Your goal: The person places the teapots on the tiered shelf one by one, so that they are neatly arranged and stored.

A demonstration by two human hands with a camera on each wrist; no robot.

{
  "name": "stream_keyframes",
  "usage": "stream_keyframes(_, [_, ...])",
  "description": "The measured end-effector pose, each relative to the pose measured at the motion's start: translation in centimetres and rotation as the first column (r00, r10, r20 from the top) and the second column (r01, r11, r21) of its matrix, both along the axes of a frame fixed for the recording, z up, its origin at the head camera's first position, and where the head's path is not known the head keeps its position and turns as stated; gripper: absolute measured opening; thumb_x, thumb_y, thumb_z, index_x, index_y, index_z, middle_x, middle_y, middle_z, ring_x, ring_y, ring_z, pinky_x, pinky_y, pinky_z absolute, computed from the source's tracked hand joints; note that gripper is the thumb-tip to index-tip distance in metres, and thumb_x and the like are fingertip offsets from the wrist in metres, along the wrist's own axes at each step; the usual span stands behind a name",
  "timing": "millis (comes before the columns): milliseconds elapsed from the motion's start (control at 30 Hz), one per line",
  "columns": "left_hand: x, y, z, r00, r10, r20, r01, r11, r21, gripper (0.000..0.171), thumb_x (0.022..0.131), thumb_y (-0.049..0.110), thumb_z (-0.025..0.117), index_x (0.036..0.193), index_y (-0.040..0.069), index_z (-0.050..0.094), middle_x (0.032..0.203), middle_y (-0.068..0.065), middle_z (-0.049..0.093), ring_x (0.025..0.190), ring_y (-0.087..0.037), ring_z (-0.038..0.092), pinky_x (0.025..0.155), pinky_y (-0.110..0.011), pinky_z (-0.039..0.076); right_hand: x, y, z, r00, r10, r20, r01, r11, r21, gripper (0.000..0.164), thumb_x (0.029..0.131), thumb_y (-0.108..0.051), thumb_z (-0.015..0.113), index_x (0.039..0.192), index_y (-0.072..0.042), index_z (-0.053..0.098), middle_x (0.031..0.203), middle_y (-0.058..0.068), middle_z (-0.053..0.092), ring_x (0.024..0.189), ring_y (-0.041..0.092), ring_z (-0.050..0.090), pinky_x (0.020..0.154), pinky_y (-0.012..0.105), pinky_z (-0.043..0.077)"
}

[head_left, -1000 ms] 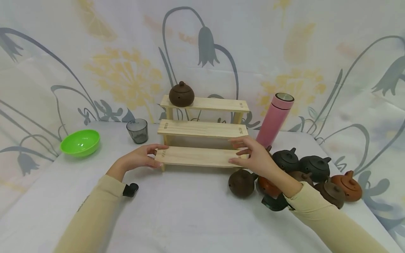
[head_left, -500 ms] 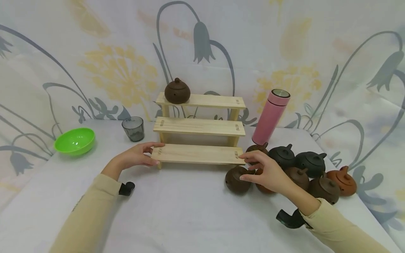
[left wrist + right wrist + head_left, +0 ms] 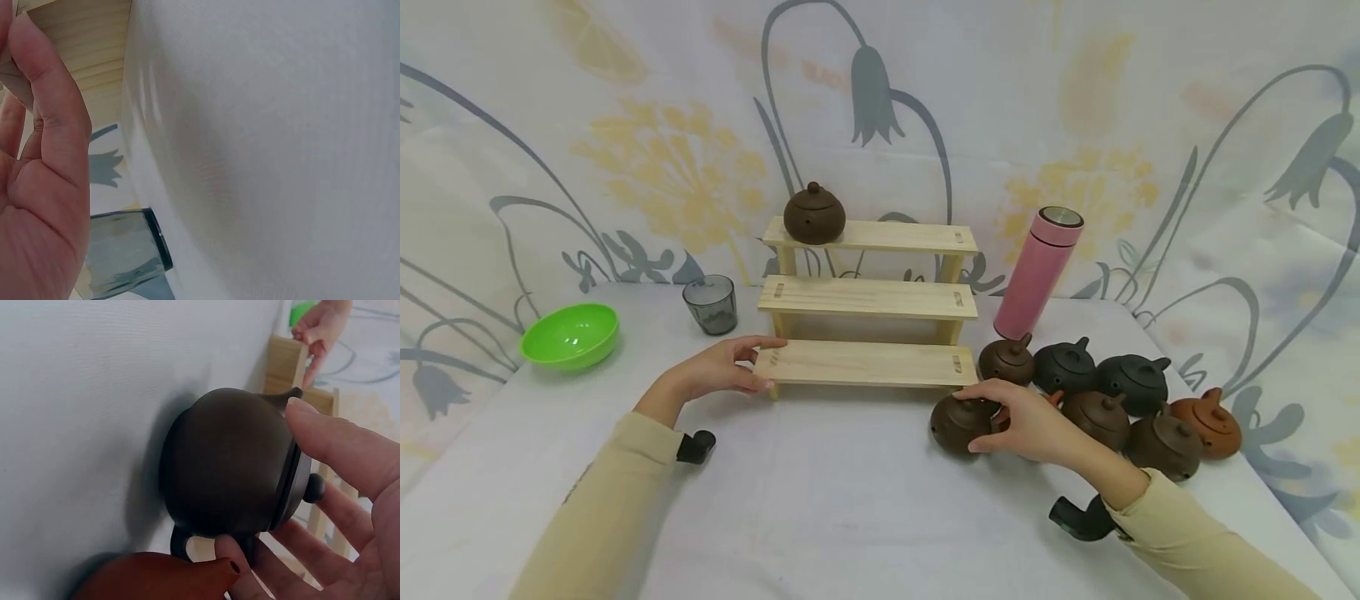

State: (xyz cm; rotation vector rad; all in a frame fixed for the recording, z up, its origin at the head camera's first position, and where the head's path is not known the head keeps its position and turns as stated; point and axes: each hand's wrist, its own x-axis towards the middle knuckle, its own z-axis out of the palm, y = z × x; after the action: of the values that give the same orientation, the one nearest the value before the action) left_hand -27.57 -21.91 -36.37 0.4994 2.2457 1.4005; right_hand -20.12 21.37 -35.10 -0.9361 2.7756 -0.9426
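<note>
A three-step wooden display rack (image 3: 861,365) stands mid-table. At the left end of its lowest board, my left hand (image 3: 707,373) pinches the board between thumb and fingers. The right hand (image 3: 1033,423) is around a dark brown teapot (image 3: 955,427) standing on the table in front of the rack's right end. In the right wrist view, the thumb (image 3: 312,425) lies by the spout and lid edge of this teapot (image 3: 225,456), while the other fingers reach round its handle side. Another brown teapot (image 3: 814,217) sits on the top board at the left.
Several black, brown and orange teapots (image 3: 1101,419) crowd the table right of the rack. Behind them stands a pink thermos (image 3: 1036,275). Left of the rack are a grey glass cup (image 3: 711,307) and a green bowl (image 3: 571,337). A patterned cloth (image 3: 700,167) hangs behind.
My right hand has left the right end of the lowest board, moved down toward the front, and taken hold of the brown teapot. The left hand stays at the board.
</note>
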Motion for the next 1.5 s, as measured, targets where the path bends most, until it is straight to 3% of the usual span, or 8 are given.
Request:
stream_keyframes(133, [0.1, -0.2, -0.1, 1.0, 0.004, 0.001, -0.004, 1.0, 0.002, 0.071, 0.081, 0.007, 0.072, 0.142, 0.002, 0.035, 0.098, -0.016, 0.046, 0.09, -0.021, 0.053, 0.08, -0.036, 0.049, 0.1, -0.7, 0.0, 1.0, 0.023, 0.007, -0.023, 1.0, -0.016, 0.051, 0.072, -0.019, 0.081, 0.118, -0.01, 0.062, 0.119, 0.008, 0.058, 0.086, 0.014, 0.056, 0.069, 0.032, 0.049])
stream_keyframes(367, [0.2, -0.2, 0.0, 1.0, 0.011, -0.008, -0.011, 1.0, -0.01, 0.07, 0.081, 0.007, 0.072, 0.141, 0.003, 0.037, 0.098, -0.016, 0.045, 0.09, -0.022, 0.053, 0.079, -0.037, 0.049, 1.0, -2.5, -0.4, 0.989, 0.15, 0.022, -0.146, 0.983, -0.113, 0.043, 0.074, -0.015, 0.08, 0.114, -0.014, 0.064, 0.118, 0.003, 0.058, 0.103, 0.015, 0.054, 0.079, 0.033, 0.048])
stream_keyframes(533, [0.0, -0.1, 0.0, 1.0, 0.008, -0.008, -0.008, 1.0, -0.014, 0.07, 0.081, 0.008, 0.072, 0.142, 0.004, 0.037, 0.098, -0.015, 0.042, 0.088, -0.022, 0.05, 0.079, -0.037, 0.049, 1.5, -3.2, -0.6, 0.996, 0.092, -0.013, -0.093, 0.984, -0.151, 0.041, 0.071, -0.014, 0.082, 0.108, -0.012, 0.064, 0.107, 0.003, 0.056, 0.091, 0.018, 0.055, 0.074, 0.034, 0.051])
stream_keyframes(733, [-0.1, -0.1, 0.1, 1.0, 0.008, -0.006, -0.008, 1.0, -0.012, 0.07, 0.081, 0.007, 0.072, 0.142, 0.003, 0.036, 0.098, -0.015, 0.043, 0.089, -0.022, 0.051, 0.08, -0.037, 0.049, 1.9, -3.3, -0.7, 0.993, 0.025, 0.113, -0.007, 0.988, -0.157, 0.047, 0.069, -0.017, 0.083, 0.111, -0.013, 0.062, 0.105, 0.003, 0.05, 0.089, 0.021, 0.054, 0.068, 0.035, 0.052])
stream_keyframes(900, [-0.4, 0.0, 0.1, 1.0, -0.001, -0.014, 0.001, 1.0, -0.002, 0.07, 0.081, 0.007, 0.072, 0.142, 0.004, 0.037, 0.099, -0.016, 0.044, 0.088, -0.021, 0.052, 0.079, -0.035, 0.049, 2.2, -3.7, -1.2, 0.993, 0.086, 0.085, -0.077, 0.991, -0.105, 0.059, 0.068, -0.03, 0.084, 0.12, -0.017, 0.057, 0.122, 0.009, 0.05, 0.109, 0.027, 0.05, 0.077, 0.034, 0.049])
stream_keyframes(1033, [-0.3, -0.1, 0.1, 1.0, 0.001, -0.016, -0.001, 1.0, 0.002, 0.07, 0.081, 0.007, 0.072, 0.141, 0.003, 0.037, 0.1, -0.016, 0.045, 0.089, -0.021, 0.052, 0.08, -0.034, 0.049, 2.1, -4.2, -1.5, 0.984, 0.168, 0.057, -0.161, 0.982, -0.101, 0.058, 0.069, -0.033, 0.083, 0.12, -0.019, 0.057, 0.131, 0.01, 0.049, 0.123, 0.029, 0.042, 0.087, 0.038, 0.044])
stream_keyframes(1200, [-0.1, -0.2, 0.1, 1.0, 0.004, -0.002, -0.004, 1.0, 0.007, 0.071, 0.08, 0.008, 0.073, 0.141, 0.003, 0.037, 0.103, -0.018, 0.046, 0.092, -0.022, 0.052, 0.08, -0.034, 0.049, 1.9, -4.8, -1.6, 0.979, 0.189, 0.074, -0.179, 0.976, -0.124, 0.052, 0.07, -0.035, 0.082, 0.113, -0.021, 0.059, 0.128, 0.007, 0.052, 0.122, 0.024, 0.043, 0.093, 0.039, 0.041])
stream_keyframes(1500, [0.0, 0.0, -0.1, 1.0, 0.005, -0.003, -0.005, 1.0, 0.002, 0.071, 0.08, 0.008, 0.073, 0.141, 0.003, 0.037, 0.102, -0.017, 0.045, 0.092, -0.022, 0.052, 0.08, -0.034, 0.049, 1.9, -5.2, -1.0, 0.983, 0.17, 0.067, -0.157, 0.973, -0.168, 0.049, 0.068, -0.033, 0.084, 0.11, -0.022, 0.06, 0.122, 0.005, 0.056, 0.111, 0.018, 0.05, 0.081, 0.039, 0.045])
